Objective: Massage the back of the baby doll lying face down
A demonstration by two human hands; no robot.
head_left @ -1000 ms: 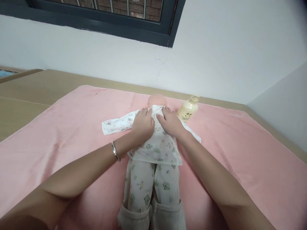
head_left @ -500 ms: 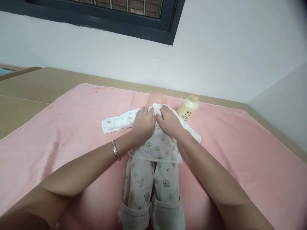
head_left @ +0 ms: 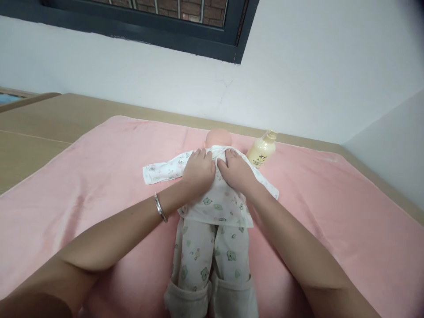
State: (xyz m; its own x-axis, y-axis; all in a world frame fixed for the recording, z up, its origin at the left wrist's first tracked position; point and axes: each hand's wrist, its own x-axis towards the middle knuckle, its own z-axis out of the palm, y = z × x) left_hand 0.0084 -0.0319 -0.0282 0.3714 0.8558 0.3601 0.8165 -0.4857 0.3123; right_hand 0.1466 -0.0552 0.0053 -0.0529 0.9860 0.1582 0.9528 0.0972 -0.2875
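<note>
A doll lies on a pink blanket [head_left: 122, 145], its smooth round head [head_left: 218, 137] at the far end. It wears a white long-sleeved shirt [head_left: 221, 205] with small green animal prints, and matching trousers [head_left: 195, 251] with thick turned-up cuffs. My left hand [head_left: 199, 171] rests on the left of the shirt's upper part, fingers stretched out. Opposite it, my right hand [head_left: 237, 170] lies on the right side below the collar, fingers also extended and the thumb towards the middle. Both palms hide much of the cloth beneath. The doll's face does not show.
A pale yellow pump bottle [head_left: 263, 150] stands tilted in view beside the doll's head, on the right. The blanket covers a wooden surface [head_left: 43, 121] that runs along a white wall [head_left: 159, 75]. A dark window frame [head_left: 185, 37] is above.
The cloth at the collar, bunched up between my hands before, now lies flatter. Both hands stay at nearly the same place on the shirt. The view has shifted slightly.
</note>
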